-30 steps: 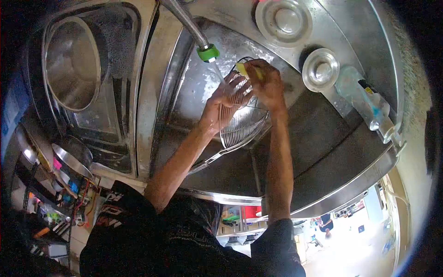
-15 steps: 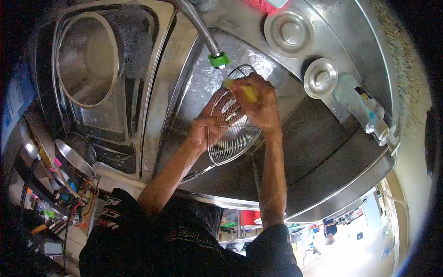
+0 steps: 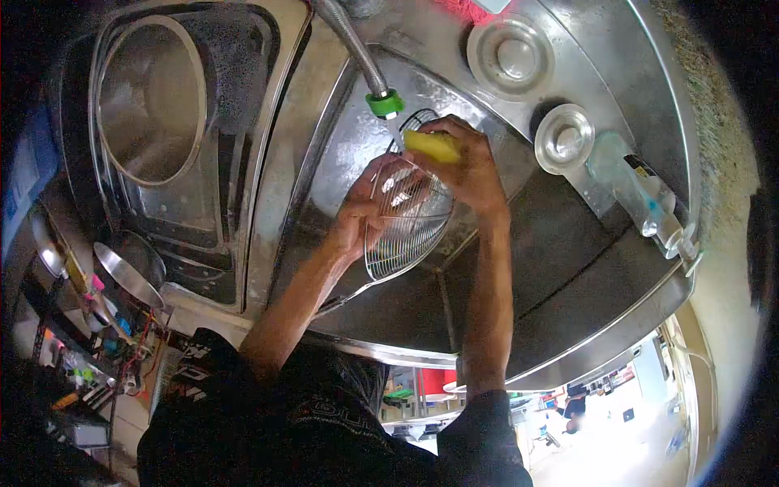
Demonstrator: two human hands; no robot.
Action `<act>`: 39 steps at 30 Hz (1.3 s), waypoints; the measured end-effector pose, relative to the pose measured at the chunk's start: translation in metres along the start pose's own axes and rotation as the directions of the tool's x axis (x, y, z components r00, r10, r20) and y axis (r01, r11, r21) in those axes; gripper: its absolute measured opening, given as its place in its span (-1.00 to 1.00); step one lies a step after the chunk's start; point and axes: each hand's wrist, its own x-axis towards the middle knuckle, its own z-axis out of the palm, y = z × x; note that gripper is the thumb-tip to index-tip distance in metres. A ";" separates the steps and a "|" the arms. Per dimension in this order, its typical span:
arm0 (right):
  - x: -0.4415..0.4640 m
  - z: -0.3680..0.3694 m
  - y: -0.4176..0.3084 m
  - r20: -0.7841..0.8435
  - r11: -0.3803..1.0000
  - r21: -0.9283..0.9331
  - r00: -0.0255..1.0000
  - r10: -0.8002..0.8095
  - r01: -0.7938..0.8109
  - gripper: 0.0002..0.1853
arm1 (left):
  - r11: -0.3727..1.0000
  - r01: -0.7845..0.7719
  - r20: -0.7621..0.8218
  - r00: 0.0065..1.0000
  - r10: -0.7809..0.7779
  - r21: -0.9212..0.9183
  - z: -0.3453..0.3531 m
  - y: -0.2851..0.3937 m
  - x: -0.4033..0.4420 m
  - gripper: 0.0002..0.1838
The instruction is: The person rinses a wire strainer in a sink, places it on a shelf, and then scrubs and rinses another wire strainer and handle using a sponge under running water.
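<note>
A round wire skimmer (image 3: 410, 235) is tilted over the metal sink (image 3: 341, 162), its handle pointing down toward my body. My left hand (image 3: 361, 215) grips the skimmer from the left, some of its fingers showing behind the wires. In my right hand (image 3: 471, 166) is a yellow sponge (image 3: 432, 147), pinched at the upper right of the skimmer. A hose tap with a green collar (image 3: 385, 104) hangs just above, and a thin stream seems to fall from it beside the sponge.
Two metal lids or dishes (image 3: 511, 57) lie on the ledge at the upper right. A clear spray bottle (image 3: 641, 195) lies beside them. On the left, a large metal pot (image 3: 152, 101) sits in another basin. A pink scrubber (image 3: 464, 10) is at the top edge.
My right hand has moved slightly right and turned, so the yellow sponge shows more fully. The skimmer has shifted a little and stays in my left hand.
</note>
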 end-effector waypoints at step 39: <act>0.024 -0.010 0.020 0.255 0.948 0.250 0.958 0.133 -0.198 -0.56 | 0.999 0.033 -0.050 0.998 -0.032 0.017 -0.002 -0.004 0.004 0.00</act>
